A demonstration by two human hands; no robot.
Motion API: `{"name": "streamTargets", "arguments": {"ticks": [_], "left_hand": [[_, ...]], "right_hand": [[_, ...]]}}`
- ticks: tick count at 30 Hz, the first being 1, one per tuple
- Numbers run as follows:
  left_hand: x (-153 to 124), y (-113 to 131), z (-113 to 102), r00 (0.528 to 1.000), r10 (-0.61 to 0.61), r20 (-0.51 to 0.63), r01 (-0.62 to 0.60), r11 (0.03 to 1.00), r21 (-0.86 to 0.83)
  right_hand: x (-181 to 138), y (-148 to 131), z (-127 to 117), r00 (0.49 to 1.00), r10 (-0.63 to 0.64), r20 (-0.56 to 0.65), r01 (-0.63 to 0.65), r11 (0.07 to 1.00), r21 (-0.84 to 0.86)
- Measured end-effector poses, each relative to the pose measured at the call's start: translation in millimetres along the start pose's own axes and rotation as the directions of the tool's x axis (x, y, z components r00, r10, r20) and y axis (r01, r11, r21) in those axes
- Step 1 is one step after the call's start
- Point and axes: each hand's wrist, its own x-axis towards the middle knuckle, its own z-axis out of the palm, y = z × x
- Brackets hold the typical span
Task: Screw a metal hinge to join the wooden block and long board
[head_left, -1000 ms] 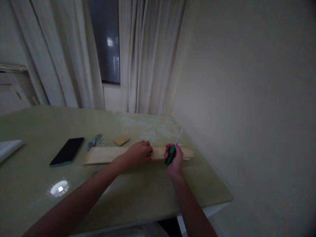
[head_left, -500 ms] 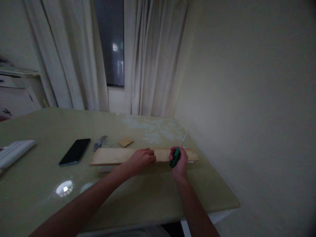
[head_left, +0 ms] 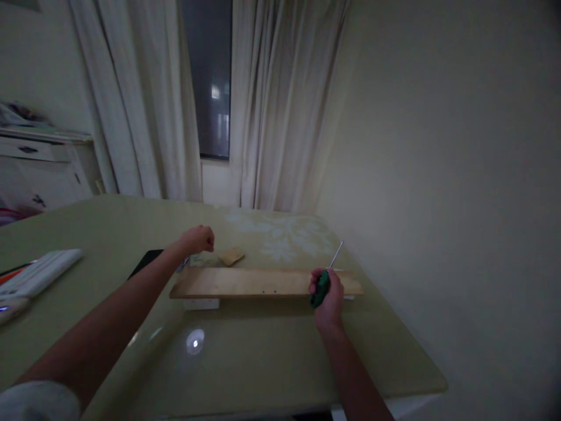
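Note:
My right hand (head_left: 328,295) is wrapped round the green handle of a screwdriver (head_left: 321,289). Its metal shaft points up and away, over the right part of a long wooden board (head_left: 241,282). Two small dark spots show near the board's front edge, and a white block (head_left: 201,304) is under its left end. Beyond the left end, my left hand (head_left: 199,238) is closed, fingers curled downward over the small metal pieces; whatever it may hold is hidden. A small brown square piece (head_left: 231,255) lies to the right of that hand.
A black phone (head_left: 146,260) lies partly behind my left forearm. At the far left are a white long object (head_left: 46,272) and orange and dark sticks. The wall (head_left: 438,175) runs along the table's right side. Curtains (head_left: 280,117) hang behind the table (head_left: 263,356).
My left hand has left the middle of the board and moved left and away, to the small metal pieces. My right hand still holds the screwdriver. The view has shifted slightly left.

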Motion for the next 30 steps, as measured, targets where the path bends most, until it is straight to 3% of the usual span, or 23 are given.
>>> {"name": "streamTargets", "arguments": {"ticks": [4,7,18,25,30], "left_hand": [[7.3,-28.5,1.2,0.999,-0.036,0.026,0.035,0.999,0.010],[11.6,-29.1,5.3,0.997,-0.025,0.069,0.025,1.000,0.003],[36.3,51.5,51.7,0.971,0.112,0.212,-0.105,0.993,-0.048],[35.1,46.4,46.1,0.970,0.054,0.238,-0.053,0.999,-0.011],[27.0,38.4,27.1,0.995,0.065,0.082,-0.059,0.996,-0.071]], "right_hand": [[-1.2,3.1,0.8,1.000,-0.004,0.012,0.005,1.000,-0.015],[-2.2,5.1,1.7,1.000,-0.003,0.025,0.003,1.000,-0.029],[0.8,6.5,-2.2,0.999,-0.022,0.027,0.023,0.998,-0.057],[-1.5,7.5,1.2,0.995,-0.097,-0.004,0.097,0.994,-0.044],[15.6,-10.7,-13.6,0.925,-0.312,-0.216,0.316,0.949,-0.018]]}}
